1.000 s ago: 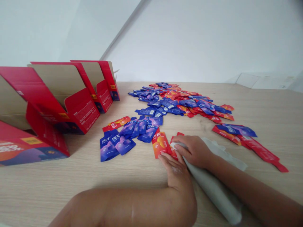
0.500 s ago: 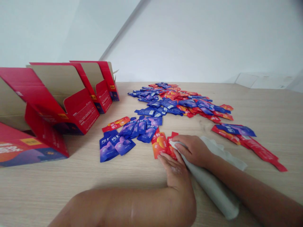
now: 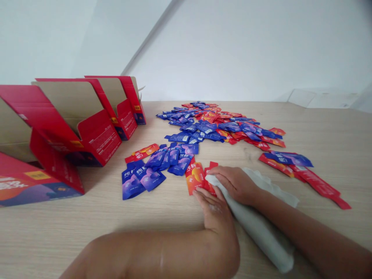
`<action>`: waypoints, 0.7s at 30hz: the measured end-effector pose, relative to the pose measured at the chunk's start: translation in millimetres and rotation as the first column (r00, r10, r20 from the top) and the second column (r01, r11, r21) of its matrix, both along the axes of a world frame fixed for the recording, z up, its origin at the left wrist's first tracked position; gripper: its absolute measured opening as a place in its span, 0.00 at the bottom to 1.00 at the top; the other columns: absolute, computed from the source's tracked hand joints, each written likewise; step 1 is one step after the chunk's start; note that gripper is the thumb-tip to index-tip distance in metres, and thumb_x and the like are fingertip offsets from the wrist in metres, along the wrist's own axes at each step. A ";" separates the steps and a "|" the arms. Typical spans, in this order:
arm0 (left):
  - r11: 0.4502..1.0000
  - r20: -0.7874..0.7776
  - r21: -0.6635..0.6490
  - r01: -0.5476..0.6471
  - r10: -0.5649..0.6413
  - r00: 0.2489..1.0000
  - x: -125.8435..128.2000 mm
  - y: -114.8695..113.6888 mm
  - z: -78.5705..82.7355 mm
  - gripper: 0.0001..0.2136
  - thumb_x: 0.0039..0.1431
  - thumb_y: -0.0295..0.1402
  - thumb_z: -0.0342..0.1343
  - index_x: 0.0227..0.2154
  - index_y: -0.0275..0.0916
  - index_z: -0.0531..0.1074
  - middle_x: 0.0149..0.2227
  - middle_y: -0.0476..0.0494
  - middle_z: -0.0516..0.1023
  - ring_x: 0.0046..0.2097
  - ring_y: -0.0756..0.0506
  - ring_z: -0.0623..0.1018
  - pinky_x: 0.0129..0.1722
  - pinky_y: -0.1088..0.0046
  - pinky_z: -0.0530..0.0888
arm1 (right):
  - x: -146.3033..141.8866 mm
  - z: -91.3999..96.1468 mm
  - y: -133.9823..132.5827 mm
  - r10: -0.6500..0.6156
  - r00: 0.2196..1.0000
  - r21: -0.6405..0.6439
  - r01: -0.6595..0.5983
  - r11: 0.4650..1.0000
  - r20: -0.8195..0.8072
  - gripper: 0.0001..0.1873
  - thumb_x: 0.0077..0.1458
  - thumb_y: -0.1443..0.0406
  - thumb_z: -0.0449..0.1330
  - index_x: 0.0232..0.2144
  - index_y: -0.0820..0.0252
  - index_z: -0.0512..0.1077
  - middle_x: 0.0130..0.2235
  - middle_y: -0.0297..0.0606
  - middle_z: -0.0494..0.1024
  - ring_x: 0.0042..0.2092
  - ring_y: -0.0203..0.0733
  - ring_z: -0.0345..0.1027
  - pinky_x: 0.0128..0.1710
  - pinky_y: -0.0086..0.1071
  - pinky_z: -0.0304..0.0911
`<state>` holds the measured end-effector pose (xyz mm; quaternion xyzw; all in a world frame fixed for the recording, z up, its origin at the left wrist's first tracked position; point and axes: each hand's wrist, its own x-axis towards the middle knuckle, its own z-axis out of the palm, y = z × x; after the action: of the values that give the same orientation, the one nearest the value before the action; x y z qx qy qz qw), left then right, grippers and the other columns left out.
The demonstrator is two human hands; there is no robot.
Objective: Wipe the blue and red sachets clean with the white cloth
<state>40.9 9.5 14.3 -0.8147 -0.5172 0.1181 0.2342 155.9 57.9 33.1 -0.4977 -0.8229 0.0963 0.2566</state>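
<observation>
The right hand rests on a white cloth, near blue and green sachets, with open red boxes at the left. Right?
Not quite: the head view shows the sachets are blue and red, not green. The right hand does rest on the white cloth, and the open red boxes stand at the left.

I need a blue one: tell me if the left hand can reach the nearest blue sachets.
Probably yes: only bare table lies between the left hand and the blue sachets; nothing covers them.
</observation>
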 end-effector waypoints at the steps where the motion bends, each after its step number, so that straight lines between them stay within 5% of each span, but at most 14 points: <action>1: 1.000 0.002 -0.006 0.001 -0.001 1.000 -0.3 0.2 0.1 0.22 0.55 0.22 0.43 0.54 0.25 0.61 0.48 0.19 0.71 0.49 0.32 0.72 0.48 0.47 0.67 | -1.8 0.0 -1.4 0.023 1.000 0.004 -0.023 1.000 -0.001 0.16 0.61 0.63 0.44 0.45 0.57 0.68 0.44 0.38 0.76 0.44 0.41 0.69 0.43 0.33 0.61; 8: 1.000 -0.020 0.017 -0.004 0.004 1.000 0.2 0.2 -2.1 0.23 0.55 0.23 0.43 0.56 0.23 0.57 0.46 0.17 0.71 0.48 0.32 0.73 0.48 0.46 0.67 | 9.6 -4.3 12.9 -0.147 0.989 -0.029 0.147 0.989 -0.020 0.17 0.61 0.62 0.43 0.46 0.57 0.66 0.44 0.40 0.76 0.43 0.42 0.70 0.43 0.35 0.62; 15: 1.000 -0.100 -0.012 0.007 -0.008 0.995 0.1 1.5 -0.9 0.21 0.57 0.24 0.40 0.53 0.23 0.62 0.48 0.19 0.71 0.49 0.32 0.72 0.48 0.48 0.67 | -2.5 -2.2 -0.5 0.087 0.996 -0.005 -0.087 0.996 -0.023 0.17 0.60 0.64 0.46 0.49 0.58 0.65 0.48 0.40 0.73 0.48 0.42 0.67 0.46 0.36 0.61; 21: 1.000 -0.041 0.000 0.000 0.000 0.999 0.1 0.3 -2.6 0.24 0.56 0.24 0.43 0.56 0.24 0.56 0.47 0.17 0.71 0.48 0.32 0.73 0.48 0.46 0.67 | 6.8 -7.4 10.4 -0.027 0.999 -0.016 0.027 1.000 -0.046 0.20 0.58 0.64 0.48 0.52 0.59 0.62 0.51 0.43 0.70 0.50 0.45 0.65 0.49 0.41 0.61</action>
<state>41.0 9.8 11.6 -0.8120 -0.5125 0.1347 0.2446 162.7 68.3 25.7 -0.5083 -0.8092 0.1105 0.2732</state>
